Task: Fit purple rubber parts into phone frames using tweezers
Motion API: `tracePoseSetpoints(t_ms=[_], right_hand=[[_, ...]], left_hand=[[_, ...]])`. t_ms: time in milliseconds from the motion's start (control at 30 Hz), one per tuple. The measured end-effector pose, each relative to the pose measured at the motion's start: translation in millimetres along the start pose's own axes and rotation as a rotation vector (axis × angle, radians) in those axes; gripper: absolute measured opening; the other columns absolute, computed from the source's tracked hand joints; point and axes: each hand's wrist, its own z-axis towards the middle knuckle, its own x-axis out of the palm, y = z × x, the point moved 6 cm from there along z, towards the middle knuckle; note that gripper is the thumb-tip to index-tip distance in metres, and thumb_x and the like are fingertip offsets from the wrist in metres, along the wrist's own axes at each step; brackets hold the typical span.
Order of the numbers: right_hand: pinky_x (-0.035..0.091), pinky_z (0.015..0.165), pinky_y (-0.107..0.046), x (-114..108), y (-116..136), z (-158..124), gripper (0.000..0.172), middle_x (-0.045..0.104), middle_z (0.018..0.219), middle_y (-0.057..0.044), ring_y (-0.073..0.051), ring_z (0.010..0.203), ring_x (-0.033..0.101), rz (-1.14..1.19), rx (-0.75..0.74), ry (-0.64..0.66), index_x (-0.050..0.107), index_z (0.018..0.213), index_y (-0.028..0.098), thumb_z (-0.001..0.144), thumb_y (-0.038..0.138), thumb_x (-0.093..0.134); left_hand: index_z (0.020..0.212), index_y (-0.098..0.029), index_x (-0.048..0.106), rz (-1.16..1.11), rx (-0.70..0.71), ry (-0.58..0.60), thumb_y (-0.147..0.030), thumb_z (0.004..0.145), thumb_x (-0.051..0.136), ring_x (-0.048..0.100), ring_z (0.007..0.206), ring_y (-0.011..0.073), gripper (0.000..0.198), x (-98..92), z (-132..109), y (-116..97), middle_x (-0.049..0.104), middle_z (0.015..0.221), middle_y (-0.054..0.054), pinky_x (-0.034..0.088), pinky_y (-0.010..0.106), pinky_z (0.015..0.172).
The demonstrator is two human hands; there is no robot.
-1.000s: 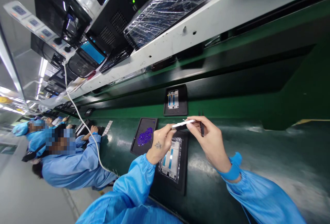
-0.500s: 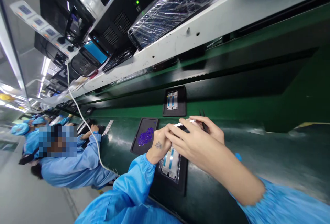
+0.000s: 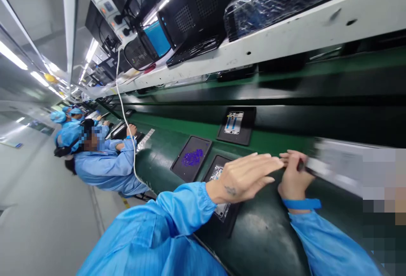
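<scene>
My left hand [image 3: 245,178] is stretched out flat, palm down, with nothing visible in it. Its wrist passes over a dark tray [image 3: 231,225] that holds a silver phone frame [image 3: 221,211] in clear film, so part of both is hidden. To its right, my right hand [image 3: 294,178] is curled closed, a blue band round its wrist. A bit of dark tweezers [image 3: 300,165] shows between its fingers; the rest is hidden. Beside that hand is a blurred pale panel [image 3: 338,161]; whether they touch, I cannot tell.
A dark tray [image 3: 180,166] bears many small purple pieces [image 3: 193,157]. Behind it, another tray [image 3: 242,137] holds a phone frame [image 3: 234,122] with blue strips. A white cable [image 3: 127,123] hangs at left, near a co-worker [image 3: 104,161]. A white shelf edge [image 3: 269,51] crosses above.
My hands have moved right and apart from the white-edged flat piece, which I no longer see. My left hand has opened out. The pale panel has appeared at the right, and the view has shifted.
</scene>
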Motion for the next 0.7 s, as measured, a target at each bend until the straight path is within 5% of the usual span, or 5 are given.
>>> tracePoseSetpoints(t_ms=[67, 133, 333, 500, 700], right_hand=[[0.054, 0.083, -0.035, -10, -25, -2, 0.035, 0.064, 0.106, -0.006, -0.018, 0.089, 0.062, -0.134, 0.051, -0.220, 0.064, 0.112, 0.020, 0.104, 0.051, 0.049], [0.053, 0.080, -0.036, -13, -42, -5, 0.036, 0.063, 0.091, -0.003, -0.016, 0.079, 0.061, -0.249, 0.093, -0.307, 0.064, 0.107, 0.016, 0.102, 0.050, 0.053], [0.053, 0.079, -0.036, -9, -58, -8, 0.037, 0.061, 0.081, -0.001, -0.015, 0.073, 0.060, -0.385, 0.138, -0.221, 0.066, 0.104, 0.015, 0.102, 0.050, 0.053], [0.056, 0.080, -0.036, -6, -61, -11, 0.030, 0.066, 0.098, -0.005, -0.016, 0.085, 0.064, -0.405, 0.151, -0.183, 0.065, 0.109, 0.014, 0.102, 0.043, 0.058], [0.058, 0.084, -0.036, -3, -61, -25, 0.025, 0.066, 0.114, -0.008, -0.017, 0.094, 0.066, -0.475, 0.205, -0.171, 0.065, 0.116, 0.017, 0.102, 0.037, 0.059]], left_hand=[[0.123, -0.011, 0.063, -0.026, 0.007, 0.042, -0.020, 0.106, 0.038, 0.059, 0.131, 0.0144, 0.032, 9.5, -16, 3, 0.071, 0.127, 0.006, 0.048, 0.030, 0.117], [0.118, -0.011, 0.065, -0.054, -0.004, 0.076, -0.018, 0.104, 0.040, 0.066, 0.122, 0.0148, 0.029, 19.7, -39, 9, 0.075, 0.117, 0.007, 0.052, 0.028, 0.112], [0.114, -0.013, 0.066, -0.117, -0.046, 0.175, -0.019, 0.102, 0.045, 0.072, 0.109, 0.0148, 0.025, 48.7, -90, 13, 0.077, 0.105, 0.006, 0.059, 0.026, 0.100], [0.119, -0.017, 0.064, -0.203, -0.043, 0.243, -0.020, 0.103, 0.046, 0.070, 0.112, 0.0128, 0.025, 66.8, -90, 0, 0.075, 0.112, 0.003, 0.056, 0.024, 0.104], [0.121, -0.016, 0.062, -0.304, -0.059, 0.261, -0.022, 0.106, 0.042, 0.069, 0.109, 0.0167, 0.026, 67.0, -70, -17, 0.072, 0.112, 0.008, 0.060, 0.034, 0.095]])
